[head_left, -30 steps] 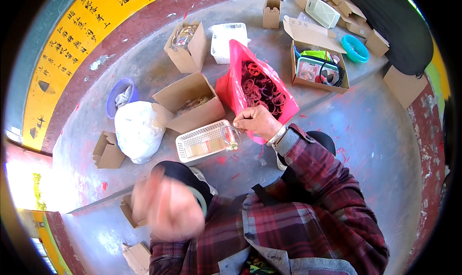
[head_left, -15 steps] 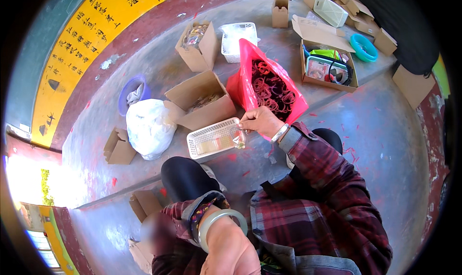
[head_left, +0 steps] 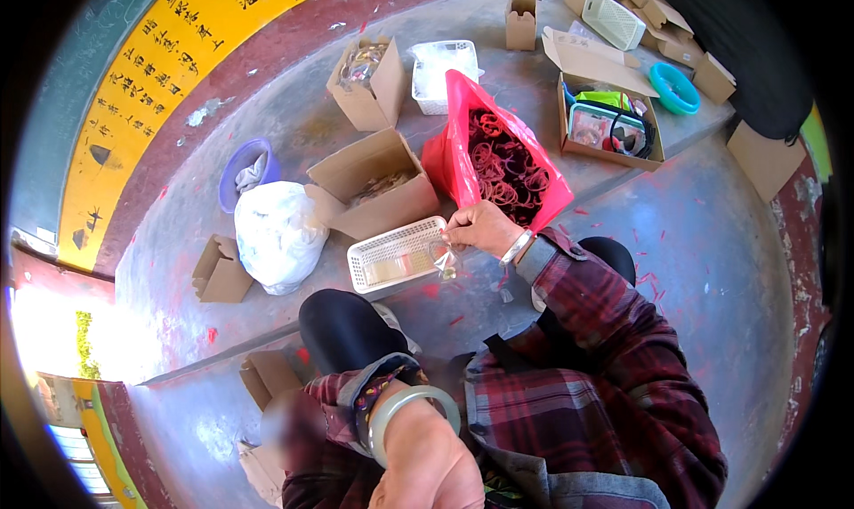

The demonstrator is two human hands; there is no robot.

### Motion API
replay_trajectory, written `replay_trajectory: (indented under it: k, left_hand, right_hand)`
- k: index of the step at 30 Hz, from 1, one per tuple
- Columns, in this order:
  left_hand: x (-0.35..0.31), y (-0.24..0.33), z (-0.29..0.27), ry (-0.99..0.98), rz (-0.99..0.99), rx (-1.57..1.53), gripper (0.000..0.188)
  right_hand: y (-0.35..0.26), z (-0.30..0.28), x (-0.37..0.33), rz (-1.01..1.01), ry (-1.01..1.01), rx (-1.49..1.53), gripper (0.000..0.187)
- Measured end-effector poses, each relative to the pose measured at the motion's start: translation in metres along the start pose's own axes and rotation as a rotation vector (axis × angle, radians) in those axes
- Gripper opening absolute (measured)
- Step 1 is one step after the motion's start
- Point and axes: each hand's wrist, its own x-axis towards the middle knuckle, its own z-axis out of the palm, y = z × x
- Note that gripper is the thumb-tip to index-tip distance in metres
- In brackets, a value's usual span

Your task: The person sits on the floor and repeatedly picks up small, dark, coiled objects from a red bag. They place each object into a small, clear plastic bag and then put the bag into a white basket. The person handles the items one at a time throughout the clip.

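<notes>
My right hand (head_left: pixel 483 230), with a light band at the wrist, pinches the top of a small clear plastic bag (head_left: pixel 447 263). Something small and pale lies inside the bag, too small to name. It hangs at the right end of a white plastic basket (head_left: pixel 356 269), which holds flat clear packets. Just beyond the hand, a pink plastic bag (head_left: pixel 553 193) gapes, filled with dark red, looped bands (head_left: pixel 503 166). My left hand (head_left: pixel 431 464), wearing a pale bangle (head_left: pixel 381 429), is close to my body at the lower edge; its fingers are out of sight.
An open cardboard box (head_left: pixel 391 211) stands behind the basket, beside a stuffed white plastic bag (head_left: pixel 277 242) and a purple basin (head_left: pixel 233 166). Farther off are another carton (head_left: pixel 369 104), a white basket (head_left: pixel 431 95), a box of goods (head_left: pixel 614 157) and a turquoise basin (head_left: pixel 673 89).
The small clear bag has swung slightly to the right below my right hand. Both hands otherwise stay nearly where they were.
</notes>
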Motion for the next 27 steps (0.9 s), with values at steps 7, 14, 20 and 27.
replay_trajectory:
  k: [7, 14, 20, 27]
  left_hand:
    - [-0.013, 0.029, 0.001, -0.099, -0.328, -0.188, 0.03]
    - [0.013, 0.019, -0.003, -0.162, -0.167, 0.08, 0.032]
    - [-0.012, 0.035, 0.0, -0.036, -0.332, -0.211, 0.039]
    - [0.0, 0.025, -0.021, -0.256, -0.122, -0.192, 0.04]
  right_hand:
    - [-0.003, -0.001, -0.002, 0.033, -0.009, -0.048, 0.014]
    - [0.001, 0.0, -0.001, 0.025, -0.028, -0.058, 0.013]
    - [0.004, 0.003, 0.0, 0.034, -0.033, -0.01, 0.014]
    - [0.009, 0.001, 0.003, 0.018, -0.031, -0.04, 0.015]
